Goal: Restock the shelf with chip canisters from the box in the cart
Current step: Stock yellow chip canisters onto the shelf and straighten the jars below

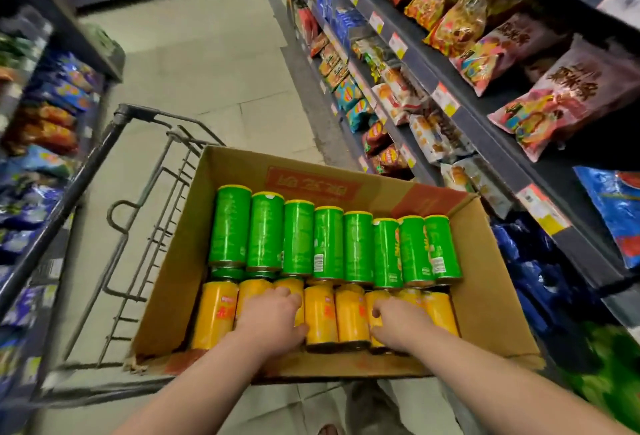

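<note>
- Between two dark snack shelves in a shop aisle, a person leans over a grey wire shopping cart (114, 137) carrying an open brown cardboard box (502, 296).
- Tall cylindrical chip canisters lie on their sides in the box, packed touching. Glossy green canisters (298, 237) fill the far row and glossy yellow canisters (351, 317) the near row. More rims show underneath.
- The left hand (268, 320) lies over the yellow canisters near the row's left end, fingers curled down around one. The fingertips are hidden.
- The right hand (401, 322) covers yellow canisters toward the right end, fingers and thumb curled round one likewise.
- The canisters look light, stiff-walled and probably slippery. A hard squeeze might dent the tube and crush the chips inside.
- The safest hold seems to be round the middle of the barrel, thumb opposite fingers, lifting straight up from the tight row.
- A dark metal shelf (485, 123) of snack bags stands just beside the cart, on the person's right.
</note>
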